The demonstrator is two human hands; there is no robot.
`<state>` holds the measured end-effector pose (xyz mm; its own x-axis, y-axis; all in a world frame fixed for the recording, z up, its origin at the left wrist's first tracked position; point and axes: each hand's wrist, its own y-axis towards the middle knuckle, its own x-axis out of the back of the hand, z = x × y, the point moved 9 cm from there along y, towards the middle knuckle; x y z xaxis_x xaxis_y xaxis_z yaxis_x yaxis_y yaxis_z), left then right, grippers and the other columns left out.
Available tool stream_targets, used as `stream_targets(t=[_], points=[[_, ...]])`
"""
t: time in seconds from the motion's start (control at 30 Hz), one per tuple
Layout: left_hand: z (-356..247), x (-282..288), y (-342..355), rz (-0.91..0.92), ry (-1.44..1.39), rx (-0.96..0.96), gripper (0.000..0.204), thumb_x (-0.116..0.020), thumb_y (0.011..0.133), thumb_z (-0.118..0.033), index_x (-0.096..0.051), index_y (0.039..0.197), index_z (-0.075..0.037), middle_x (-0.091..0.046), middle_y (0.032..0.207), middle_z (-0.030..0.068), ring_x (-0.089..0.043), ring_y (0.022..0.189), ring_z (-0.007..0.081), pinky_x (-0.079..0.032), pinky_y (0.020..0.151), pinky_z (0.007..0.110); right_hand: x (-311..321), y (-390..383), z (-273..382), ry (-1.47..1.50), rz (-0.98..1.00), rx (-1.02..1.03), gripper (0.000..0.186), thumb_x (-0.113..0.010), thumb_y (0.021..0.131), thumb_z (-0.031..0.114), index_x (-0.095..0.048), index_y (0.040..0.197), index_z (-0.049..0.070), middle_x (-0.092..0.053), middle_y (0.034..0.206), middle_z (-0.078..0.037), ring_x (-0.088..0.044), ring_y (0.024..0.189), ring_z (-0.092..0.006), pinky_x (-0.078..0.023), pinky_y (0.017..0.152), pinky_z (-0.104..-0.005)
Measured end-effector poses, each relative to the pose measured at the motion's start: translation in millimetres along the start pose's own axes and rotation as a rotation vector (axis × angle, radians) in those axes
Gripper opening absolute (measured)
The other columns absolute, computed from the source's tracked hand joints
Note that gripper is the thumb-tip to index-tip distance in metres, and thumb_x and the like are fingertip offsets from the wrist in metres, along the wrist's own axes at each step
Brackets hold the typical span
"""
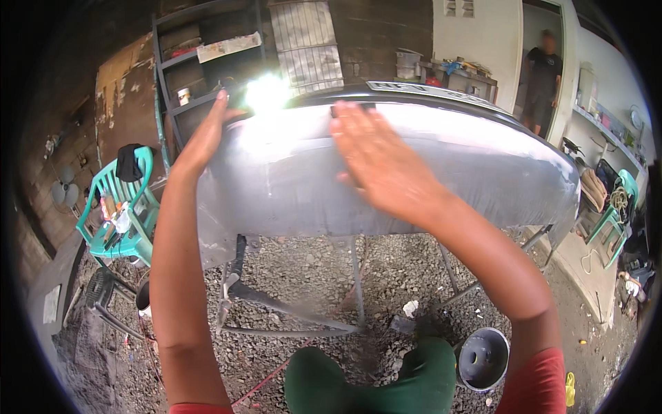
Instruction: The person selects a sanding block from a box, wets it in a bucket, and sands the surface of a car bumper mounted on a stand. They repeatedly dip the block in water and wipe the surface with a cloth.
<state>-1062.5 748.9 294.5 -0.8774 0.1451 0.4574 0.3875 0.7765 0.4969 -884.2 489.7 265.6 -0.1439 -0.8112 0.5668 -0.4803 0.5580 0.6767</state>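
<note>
A car bumper [414, 165], patchy grey and white with a dull, smeared surface, lies across a metal stand in front of me. My right hand [378, 155] lies on its upper face near the middle, fingers together and stretched out. Under those fingertips the edges of a small dark flat piece [369, 107] stick out; it looks like sandpaper, mostly hidden by the hand. At the bumper's left end is my left hand [205, 134], seen edge-on with fingers extended and thumb apart, holding nothing visible. A plate with lettering [441, 93] sits along the bumper's far side.
Metal stand legs [289, 314] rise from gravel below. A dark bucket [483, 359] stands by my right knee. To the left is a green plastic chair [124, 207] bearing small items. Shelves [200, 62] stand behind. A person [545, 79] is in the doorway at far right.
</note>
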Motion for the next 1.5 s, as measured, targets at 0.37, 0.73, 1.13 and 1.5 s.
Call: stream_targets(t=[0.37, 0.73, 1.13, 1.5], points=[[6, -3, -12, -0.029, -0.071, 0.053, 0.091, -0.017, 0.098, -0.073, -0.064, 0.120, 0.001, -0.065, 0.118, 0.0111, -0.054, 0.115, 0.0208, -0.031, 0.109, 0.032, -50, 43, 22, 0.027, 0.059, 0.178, 0.072, -0.051, 0.097, 0.050, -0.041, 0.145, -0.003, -0.034, 0.157, -0.019, -0.029, 0.148, -0.0308, -0.019, 0.124, -0.0426], [22, -7, -8, -0.165, 0.080, 0.027, 0.093, -0.018, 0.096, -0.075, -0.065, 0.120, 0.001, -0.064, 0.127, 0.0128, -0.055, 0.120, 0.0256, -0.033, 0.107, 0.034, -74, 74, 63, 0.220, 0.000, 0.194, 0.071, -0.053, 0.097, 0.044, -0.040, 0.143, -0.008, -0.041, 0.151, -0.024, -0.035, 0.145, -0.0313, -0.022, 0.123, -0.0440], [10, -14, -13, -0.193, 0.095, -0.043, 0.092, -0.015, 0.095, -0.075, -0.068, 0.116, -0.002, -0.066, 0.121, 0.0187, -0.058, 0.117, 0.0332, -0.037, 0.105, 0.038, -80, 81, 82, 0.251, 0.143, 0.143, 0.073, -0.063, 0.091, 0.041, -0.040, 0.144, -0.004, -0.037, 0.153, -0.023, -0.030, 0.146, -0.0342, -0.021, 0.123, -0.0441], [-33, -2, -38, -0.344, 0.423, -0.102, 0.083, -0.019, 0.099, -0.067, -0.069, 0.115, -0.003, -0.065, 0.124, 0.0199, -0.056, 0.121, 0.0378, -0.037, 0.106, 0.040, -22, -27, -29, 0.059, 0.097, -0.030, 0.068, -0.051, 0.098, 0.043, -0.034, 0.150, 0.002, -0.024, 0.159, -0.022, -0.018, 0.151, -0.0327, -0.013, 0.125, -0.0431]])
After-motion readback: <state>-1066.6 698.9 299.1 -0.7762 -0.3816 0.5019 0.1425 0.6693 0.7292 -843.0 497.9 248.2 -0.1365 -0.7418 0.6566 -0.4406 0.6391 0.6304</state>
